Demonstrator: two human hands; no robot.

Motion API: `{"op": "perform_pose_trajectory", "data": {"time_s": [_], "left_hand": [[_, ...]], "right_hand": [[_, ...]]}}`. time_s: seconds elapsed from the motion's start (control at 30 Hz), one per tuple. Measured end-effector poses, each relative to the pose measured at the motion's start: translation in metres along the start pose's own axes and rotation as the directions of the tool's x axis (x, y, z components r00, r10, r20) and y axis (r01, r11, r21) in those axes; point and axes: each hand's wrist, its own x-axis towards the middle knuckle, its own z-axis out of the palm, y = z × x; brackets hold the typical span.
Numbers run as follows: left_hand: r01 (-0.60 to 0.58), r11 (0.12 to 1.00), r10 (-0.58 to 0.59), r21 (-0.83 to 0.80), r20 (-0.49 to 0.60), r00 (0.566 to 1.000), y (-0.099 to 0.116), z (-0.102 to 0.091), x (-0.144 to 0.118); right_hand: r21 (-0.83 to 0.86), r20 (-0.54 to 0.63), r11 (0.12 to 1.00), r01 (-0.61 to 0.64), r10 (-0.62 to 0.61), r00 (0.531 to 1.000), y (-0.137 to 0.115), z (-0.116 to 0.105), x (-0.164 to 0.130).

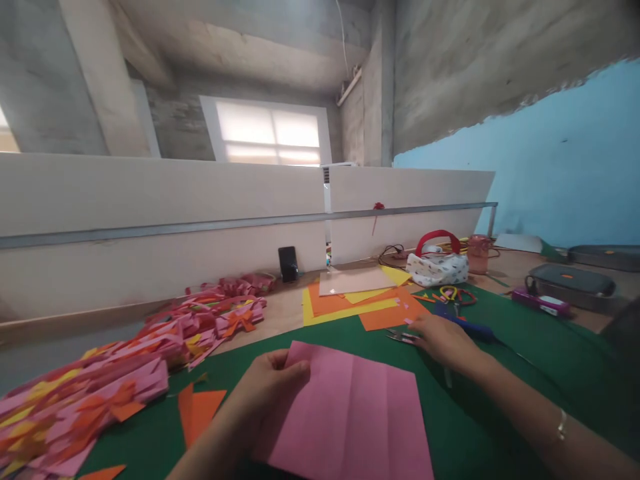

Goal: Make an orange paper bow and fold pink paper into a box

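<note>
A green mat (505,347) covers the near part of the wooden table (280,310), which runs up to a long pale partition (150,200) at the back. Along the left side lies a big heap of cut paper pieces (125,373) in pink, orange and yellow.

On the mat, right in front of the person, lies a pink sheet of paper (360,413) with straight fold lines running along it. The left hand (273,383) grips its far left corner, fingers curled over the edge and thumb on top. Beyond the sheet is a stack of orange, yellow and tan paper (350,297).

The right hand (443,340) reaches forward to the right of the sheet and rests on the mat, fingers loosely bent over a pair of scissors (403,335); whether it has actually closed on them I cannot tell. A bracelet (563,425) shows on that wrist.

Farther back sit a patterned pouch (437,268) with a red handle, and a small dark phone (289,263) propped against the partition. Two orange scraps (200,410) lie left of the pink sheet.
</note>
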Motion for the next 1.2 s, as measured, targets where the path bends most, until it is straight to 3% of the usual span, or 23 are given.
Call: {"op": "perform_pose_trajectory", "data": {"time_s": [0.13, 0.23, 0.37, 0.53, 0.63, 0.77, 0.97, 1.2], "left_hand": [[0.034, 0.995, -0.035, -0.094, -0.012, 0.999, -0.006, -0.011, 0.004], [0.033, 0.991, -0.039, -0.129, -0.048, 0.998, -0.004, -0.016, 0.004], [0.002, 0.991, -0.014, -0.136, -0.085, 0.996, -0.001, -0.018, 0.002], [-0.051, 0.986, 0.029, -0.158, -0.137, 0.990, 0.000, -0.020, -0.001], [-0.081, 0.982, 0.052, -0.173, -0.169, 0.984, 0.002, -0.023, -0.002], [-0.111, 0.978, 0.078, -0.177, -0.182, 0.980, 0.002, -0.027, 0.000], [-0.047, 0.992, 0.048, -0.118, 0.002, 0.999, -0.001, -0.035, 0.005], [-0.022, 0.999, 0.021, -0.036, -0.016, 1.000, -0.007, -0.026, 0.005]], "right_hand": [[-0.077, 0.060, 0.997, -0.006, 0.011, 0.998, 0.007, 0.017, 0.017], [-0.107, 0.068, 0.994, -0.017, 0.024, 0.997, 0.005, 0.019, 0.023], [-0.026, 0.053, 0.999, 0.044, -0.043, 0.998, -0.009, -0.005, 0.045], [0.262, -0.010, 0.942, 0.211, -0.216, 0.976, -0.057, -0.036, 0.075], [0.492, 0.018, 0.828, 0.269, -0.319, 0.948, -0.087, -0.033, 0.073], [0.751, 0.140, 0.638, 0.170, -0.405, 0.904, -0.101, -0.014, 0.060], [0.760, 0.187, 0.639, 0.122, -0.394, 0.900, -0.096, -0.011, 0.051], [0.762, 0.167, 0.627, 0.160, -0.430, 0.887, -0.100, -0.016, 0.045]]}}
